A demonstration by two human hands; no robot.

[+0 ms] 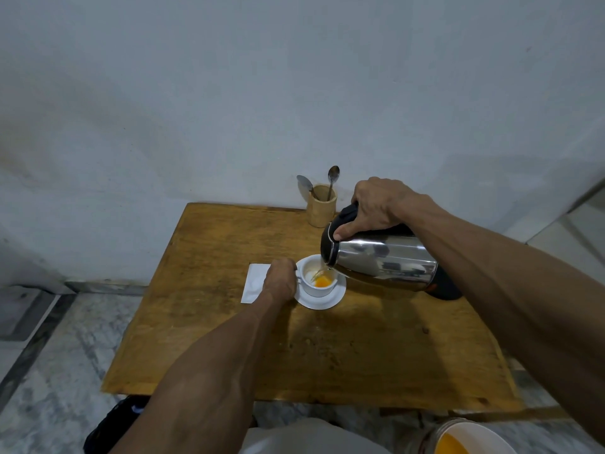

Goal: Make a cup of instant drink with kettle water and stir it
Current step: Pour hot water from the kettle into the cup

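1. Pouring is under way: the right hand point(376, 204) is wrapped around the black handle of the shiny steel electric kettle point(383, 257), tipped spout-down over the small white ceramic cup point(319, 276).
2. A thin stream falls into the cup, where orange liquid pools low beside pale undissolved powder; the fill looks barely begun.
3. The left hand point(280, 280) is curled against the cup's near side, apparently gripping its handle, though the fingers hide it.
4. The cup stands on a round white saucer point(322, 301) near the middle of the worn wooden table point(311, 355), with a flat white paper sachet point(253, 283) just left of it.
5. Left to do, by my reading: finish filling, set the kettle down, and stir.
6. Two metal teaspoons point(332, 181) stand untouched in the bamboo holder point(321, 206) by the wall.
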